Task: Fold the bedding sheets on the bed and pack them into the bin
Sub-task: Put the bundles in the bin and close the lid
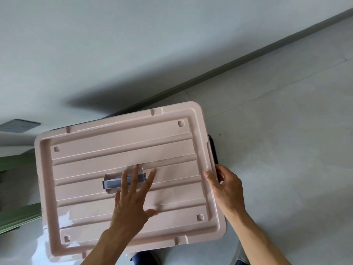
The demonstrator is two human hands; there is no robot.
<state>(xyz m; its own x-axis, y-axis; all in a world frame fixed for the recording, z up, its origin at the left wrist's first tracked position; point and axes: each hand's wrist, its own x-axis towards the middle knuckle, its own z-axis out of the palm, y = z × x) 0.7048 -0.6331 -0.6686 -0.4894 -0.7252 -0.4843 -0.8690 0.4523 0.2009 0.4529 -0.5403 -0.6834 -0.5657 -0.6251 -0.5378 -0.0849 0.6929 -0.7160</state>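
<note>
A pale pink ribbed lid (122,150) covers the bin on the floor and fills the middle of the view. A grey-blue handle (112,183) lies in a recess at the lid's centre. My left hand (133,199) lies flat on the lid with its fingers spread straight, their tips over the handle. My right hand (225,186) grips the lid's right edge, thumb on top and fingers curled underneath beside a dark latch (213,148). The bin's body and any sheets are hidden under the lid.
A white wall (133,44) with a dark skirting board (248,56) runs diagonally behind the bin. Grey tiled floor (286,131) spreads to the right. Green furniture (17,217) stands at the left edge. A wall socket plate (19,126) sits at the upper left.
</note>
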